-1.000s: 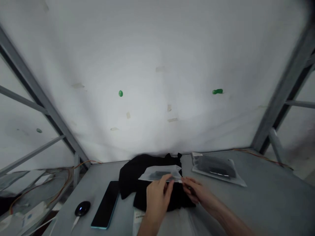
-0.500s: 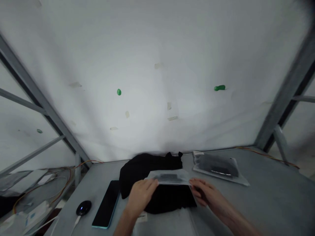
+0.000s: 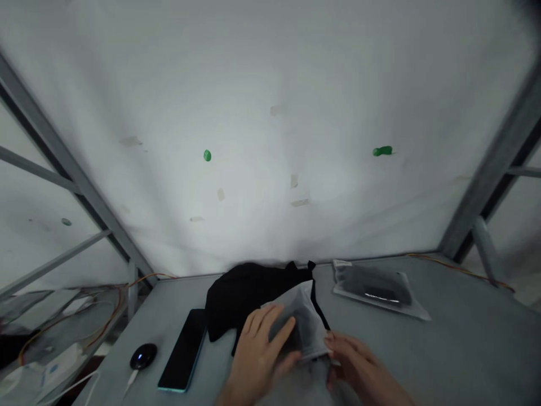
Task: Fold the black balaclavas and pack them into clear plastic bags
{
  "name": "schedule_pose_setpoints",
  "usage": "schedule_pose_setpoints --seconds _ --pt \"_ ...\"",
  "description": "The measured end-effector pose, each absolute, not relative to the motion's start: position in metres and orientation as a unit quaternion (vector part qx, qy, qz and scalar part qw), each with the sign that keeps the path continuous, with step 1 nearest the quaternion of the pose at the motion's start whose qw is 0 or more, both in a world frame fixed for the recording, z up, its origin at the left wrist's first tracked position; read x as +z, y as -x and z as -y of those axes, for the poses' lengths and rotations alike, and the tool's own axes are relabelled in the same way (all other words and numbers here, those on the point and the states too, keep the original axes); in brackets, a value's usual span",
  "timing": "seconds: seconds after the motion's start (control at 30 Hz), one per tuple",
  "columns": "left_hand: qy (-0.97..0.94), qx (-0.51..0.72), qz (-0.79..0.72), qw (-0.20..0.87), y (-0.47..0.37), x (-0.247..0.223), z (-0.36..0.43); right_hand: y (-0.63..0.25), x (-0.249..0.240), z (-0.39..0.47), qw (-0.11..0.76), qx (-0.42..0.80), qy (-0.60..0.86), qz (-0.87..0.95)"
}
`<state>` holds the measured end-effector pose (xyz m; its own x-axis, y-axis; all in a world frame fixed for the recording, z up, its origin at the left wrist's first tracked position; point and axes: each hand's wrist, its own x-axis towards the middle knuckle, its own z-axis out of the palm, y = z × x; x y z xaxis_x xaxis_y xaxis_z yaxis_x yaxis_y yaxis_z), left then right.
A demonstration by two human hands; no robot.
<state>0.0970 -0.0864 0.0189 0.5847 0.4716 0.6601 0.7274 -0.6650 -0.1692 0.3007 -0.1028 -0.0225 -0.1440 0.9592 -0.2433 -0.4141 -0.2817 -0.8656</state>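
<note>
A frosted plastic bag [image 3: 313, 332] with something dark inside lies tilted over black cloth near the front of the grey surface. My left hand [image 3: 260, 347] rests on the bag's left part with its fingers stretched out and apart. At the bag's lower right corner, my right hand [image 3: 353, 358] pinches the edge between thumb and fingers; its lower fingers are partly hidden. Behind the bag spreads a piece of black cloth [image 3: 240, 293], part of it covered by the bag and my left hand.
Another frosted bag with dark contents [image 3: 372, 285] lies at the back right. A phone [image 3: 182, 351] and a round black device [image 3: 142, 356] with a white cable sit on the left. Metal bed-frame posts [image 3: 486, 169] and a white wall [image 3: 262, 67] bound the space. Orange wires run along both sides.
The bag, earlier held up edge-on between both hands, is now turned with its broad face up and lower. My left hand has moved onto its face; my right hand has shifted down.
</note>
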Motion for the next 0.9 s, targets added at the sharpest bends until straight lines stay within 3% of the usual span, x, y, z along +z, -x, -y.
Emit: schedule_pose_setpoints --seconds 0.43,0.67,0.9 --pt "0.871 -0.269 0.37 0.177 -0.08 -0.001 0.101 -0.299 -0.02 0.093 0.512 0.596 0.464 0.408" --pt "0.863 -0.247 0.384 0.214 -0.068 -0.002 0.093 -0.29 -0.018 0.096 0.503 0.678 0.404 0.352" --pt "0.887 -0.176 0.402 0.143 -0.059 0.012 0.101 -0.278 -0.008 0.113 0.446 0.712 0.395 0.372"
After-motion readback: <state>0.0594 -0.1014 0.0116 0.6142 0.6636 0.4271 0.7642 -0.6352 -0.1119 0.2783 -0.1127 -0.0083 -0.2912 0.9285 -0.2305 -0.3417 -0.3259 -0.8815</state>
